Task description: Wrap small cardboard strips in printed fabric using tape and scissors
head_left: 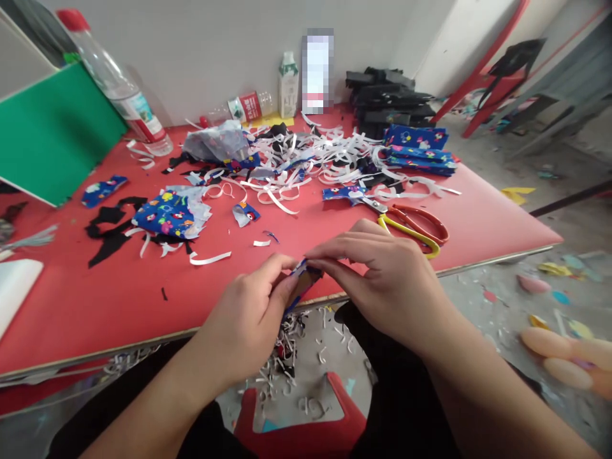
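Note:
Between my hands, over the table's front edge, is a small blue patterned piece [306, 280] with a tan inner side. My left hand [253, 312] pinches its left side between thumb and fingers. On the piece's upper corner, the thumb and fingertips of my right hand [387, 280] are closed. Scissors [411, 229] with one yellow and one red handle lie just beyond my right hand, their blades on a blue patterned scrap [337, 192]. A larger blue patterned cloth piece [167, 213] rests on the red table [191, 293] at the left.
White strips [329, 153] and black scraps are heaped at the table's middle back. Folded blue cloths [421, 156] and a black stack [387, 95] stand back right. Along the back are a tall bottle [136, 115], a lying bottle [248, 107], a carton [288, 86] and a phone [318, 73].

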Motion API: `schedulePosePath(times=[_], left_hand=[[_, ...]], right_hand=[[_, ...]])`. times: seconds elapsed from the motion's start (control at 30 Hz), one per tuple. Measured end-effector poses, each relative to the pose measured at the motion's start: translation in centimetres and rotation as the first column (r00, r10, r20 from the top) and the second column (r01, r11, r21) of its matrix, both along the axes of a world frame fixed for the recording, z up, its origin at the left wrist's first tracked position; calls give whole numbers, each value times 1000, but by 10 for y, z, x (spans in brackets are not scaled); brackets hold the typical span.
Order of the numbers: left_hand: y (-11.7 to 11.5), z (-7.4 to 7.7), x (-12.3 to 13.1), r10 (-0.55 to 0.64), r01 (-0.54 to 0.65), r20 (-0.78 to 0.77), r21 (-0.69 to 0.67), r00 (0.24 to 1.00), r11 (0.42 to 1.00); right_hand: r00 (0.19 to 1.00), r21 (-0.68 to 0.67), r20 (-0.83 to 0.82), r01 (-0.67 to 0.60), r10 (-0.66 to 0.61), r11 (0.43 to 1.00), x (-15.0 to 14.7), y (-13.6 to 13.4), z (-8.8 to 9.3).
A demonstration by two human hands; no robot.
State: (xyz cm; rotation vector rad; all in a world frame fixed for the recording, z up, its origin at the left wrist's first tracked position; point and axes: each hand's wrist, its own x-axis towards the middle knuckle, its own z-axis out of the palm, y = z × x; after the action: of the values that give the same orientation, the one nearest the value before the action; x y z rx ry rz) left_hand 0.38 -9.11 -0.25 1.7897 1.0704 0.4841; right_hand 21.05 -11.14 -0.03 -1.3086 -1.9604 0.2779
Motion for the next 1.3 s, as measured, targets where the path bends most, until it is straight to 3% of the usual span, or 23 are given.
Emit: schedulePosePath(times=[0.17, 0.37, 0.57, 0.67, 0.73, 0.8, 0.87, 0.93, 1.13, 1.3], left_hand=[[-4, 5, 2, 11, -9, -21, 108, 1000, 994], [-4, 1, 4, 67, -68, 12, 190, 998, 979], [-3, -2, 9, 250, -215, 190, -189, 950, 958], [0, 0, 9, 300, -215, 258, -311, 918, 926], [3, 0, 6, 328, -213, 282, -371, 902, 904], [6, -2, 2, 365, -207, 307, -443, 879, 872], [8, -7, -1, 407, -205, 334, -501, 850, 841], [9, -11, -2, 449, -206, 372, -536, 813, 819], [10, -9, 5, 480, -222, 376, -556, 792, 801], [12, -11, 6, 535, -314, 401, -496, 744, 809]], right_hand=[[994, 23, 75, -78, 76, 997, -3, -3, 5], [980, 110, 195, -67, 45, 992, -8, -7, 2], [949, 240, 310, -23, -54, 970, -15, -8, -17], [967, 294, 255, -49, -29, 955, -15, -7, -20], [991, 304, 130, -28, -13, 952, -15, -6, -17], [993, 280, -86, 99, -78, 955, -14, -7, -12], [935, 229, -294, 270, -198, 935, -13, -7, -7], [882, 161, -390, 348, -265, 924, -11, -7, -4], [933, -66, -297, 192, -203, 979, -2, -8, -3], [880, -213, -438, 95, -182, 972, 3, -10, 3]])
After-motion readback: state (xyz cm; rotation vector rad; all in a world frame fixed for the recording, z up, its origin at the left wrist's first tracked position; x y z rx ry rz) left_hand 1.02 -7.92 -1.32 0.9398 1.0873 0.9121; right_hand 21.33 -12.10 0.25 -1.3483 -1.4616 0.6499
